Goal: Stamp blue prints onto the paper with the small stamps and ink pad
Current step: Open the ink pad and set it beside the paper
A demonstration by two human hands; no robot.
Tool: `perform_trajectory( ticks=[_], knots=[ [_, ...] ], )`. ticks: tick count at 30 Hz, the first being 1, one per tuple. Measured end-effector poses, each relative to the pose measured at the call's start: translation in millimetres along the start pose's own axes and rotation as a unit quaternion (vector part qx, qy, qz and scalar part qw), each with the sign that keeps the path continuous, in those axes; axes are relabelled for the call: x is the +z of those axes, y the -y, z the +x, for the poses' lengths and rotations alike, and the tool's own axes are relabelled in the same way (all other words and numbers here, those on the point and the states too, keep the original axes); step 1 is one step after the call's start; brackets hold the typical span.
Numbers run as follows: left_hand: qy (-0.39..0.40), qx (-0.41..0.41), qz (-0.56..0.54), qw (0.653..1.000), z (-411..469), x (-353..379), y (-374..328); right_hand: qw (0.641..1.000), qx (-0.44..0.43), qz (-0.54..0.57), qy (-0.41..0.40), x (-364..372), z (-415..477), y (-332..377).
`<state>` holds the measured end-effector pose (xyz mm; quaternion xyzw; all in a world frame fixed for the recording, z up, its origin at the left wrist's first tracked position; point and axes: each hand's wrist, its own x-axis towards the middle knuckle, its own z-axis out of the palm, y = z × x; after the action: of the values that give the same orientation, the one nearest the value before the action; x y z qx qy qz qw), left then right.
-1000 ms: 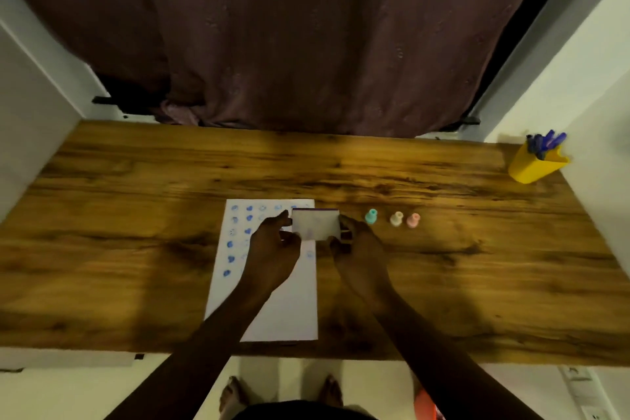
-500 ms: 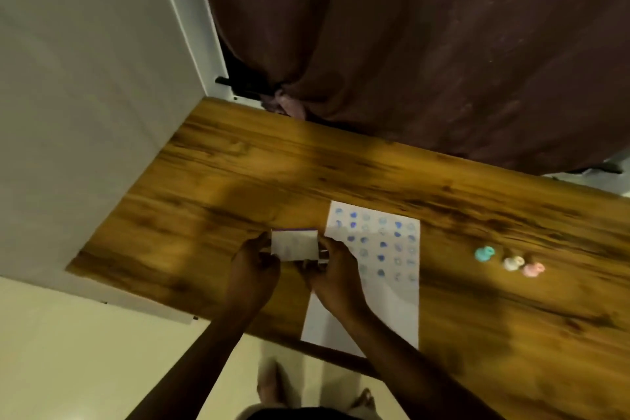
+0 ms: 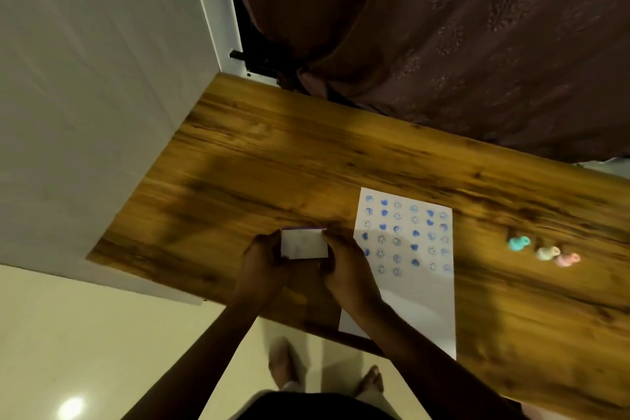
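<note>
Shift: view swung left; ink pad (image 3: 303,243) carried off the paper (image 3: 405,283), now over bare table (image 3: 238,153).
Hands: left hand (image 3: 264,261) and right hand (image 3: 344,264) both clamped on its ends.
Stamps: three stamps (image 3: 544,251) idle, well right.
Risk: pad could slip, smearing prints.

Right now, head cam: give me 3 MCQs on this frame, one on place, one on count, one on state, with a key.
1. Where do the small stamps stand relative to the paper?
A. on it
B. right of it
C. left of it

2. How many small stamps are there?
A. two
B. three
C. five

3. What is the state of the ink pad?
A. held by both hands
B. lying on the paper
C. under the stamps

Key: 1 B, they sit on bare table past the paper's right edge. 2 B, teal, cream, pink. 3 A, left hand and right hand grip its ends.
</note>
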<state>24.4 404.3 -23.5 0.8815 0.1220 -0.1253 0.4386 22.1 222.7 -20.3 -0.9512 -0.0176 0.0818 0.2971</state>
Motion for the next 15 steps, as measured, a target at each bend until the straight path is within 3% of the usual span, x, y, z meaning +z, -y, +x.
perform_trajectory(
  ticks=[8, 15],
  knots=[
    [0.026, 0.039, 0.058, 0.997, 10, -5, 7, 0.978, -0.144, -0.134, 0.073, -30, 26, -11],
    [-0.008, 0.075, 0.070, 0.995, 11, -7, 7, 0.966, -0.199, -0.116, 0.116, -50, 42, -24]
  ],
)
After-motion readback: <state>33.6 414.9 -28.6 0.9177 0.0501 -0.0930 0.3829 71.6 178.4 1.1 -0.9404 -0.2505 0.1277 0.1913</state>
